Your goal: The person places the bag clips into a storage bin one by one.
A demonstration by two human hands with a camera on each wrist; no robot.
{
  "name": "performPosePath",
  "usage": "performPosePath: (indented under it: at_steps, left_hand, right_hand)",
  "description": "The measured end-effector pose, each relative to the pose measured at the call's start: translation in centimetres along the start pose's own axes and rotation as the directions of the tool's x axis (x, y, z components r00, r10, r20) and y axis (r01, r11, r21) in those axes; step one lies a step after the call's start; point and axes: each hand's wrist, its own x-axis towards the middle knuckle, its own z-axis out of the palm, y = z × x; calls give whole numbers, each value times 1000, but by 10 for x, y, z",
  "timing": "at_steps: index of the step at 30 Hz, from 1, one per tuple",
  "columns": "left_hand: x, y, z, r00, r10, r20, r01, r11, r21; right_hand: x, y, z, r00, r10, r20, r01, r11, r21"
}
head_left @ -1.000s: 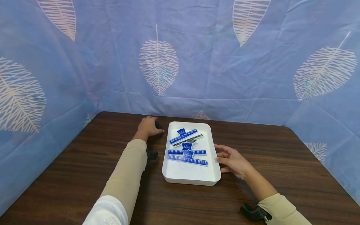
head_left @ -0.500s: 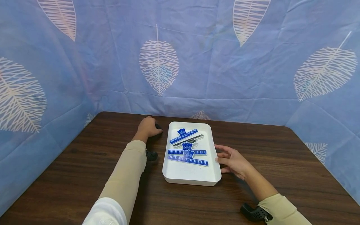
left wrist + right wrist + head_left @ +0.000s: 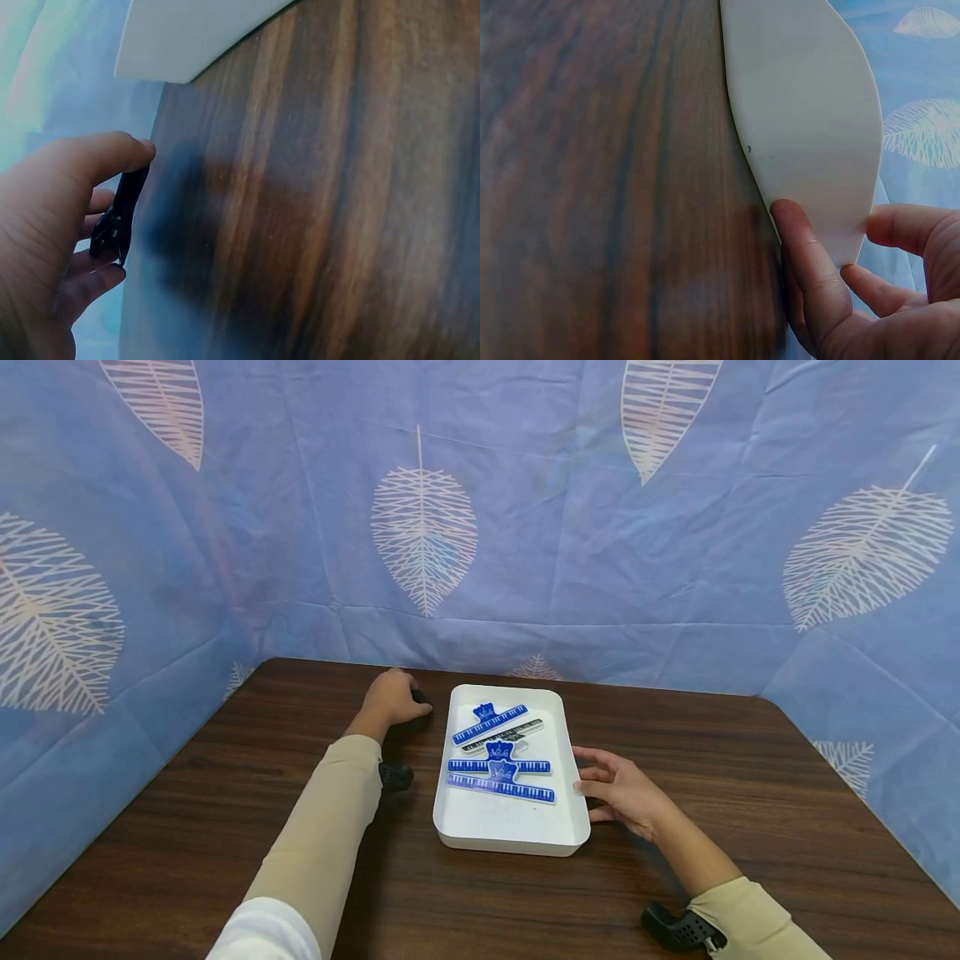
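My left hand [image 3: 390,698] pinches a black clip [image 3: 121,216] between thumb and fingers, beyond the tray's far left side. In the left wrist view the clip is seen edge-on, with its hinge near the fingers, held above the tabletop. A white rectangular tray [image 3: 495,827] lies on the table. Inside are several long clips printed with piano keys: blue clips [image 3: 501,788] and a black-and-white clip [image 3: 531,727] partly under others. My right hand [image 3: 626,795] touches the tray's right outer wall [image 3: 810,112] with spread fingertips.
The dark wood table [image 3: 720,760] extends on both sides of the tray. A blue cloth [image 3: 525,527] with white leaf prints hangs behind and at the sides. Black straps [image 3: 678,928] sit on the wrists.
My left hand, holding the black clip, has shifted slightly left, and its forearm has moved left too. The right hand, the tray and the clips in it stay in place.
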Motion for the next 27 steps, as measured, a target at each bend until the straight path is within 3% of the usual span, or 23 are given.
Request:
performPosePath:
  at_steps: [9,17,27]
  left_hand:
    - [-5,7,-8,995,93,-23,-92,995,47]
    - [-12,16,-17,992,127,-16,-125,990,59]
    - [-23,28,-27,974,222,-43,-218,973,77]
  right_hand:
    - [0,0,1,1000,-1,-1,1,1000,-1]
    - [0,0,0,1000,-4,-3,4,1000,-4]
    - [-1,-1,1,1000,2,2,-2,1000,12]
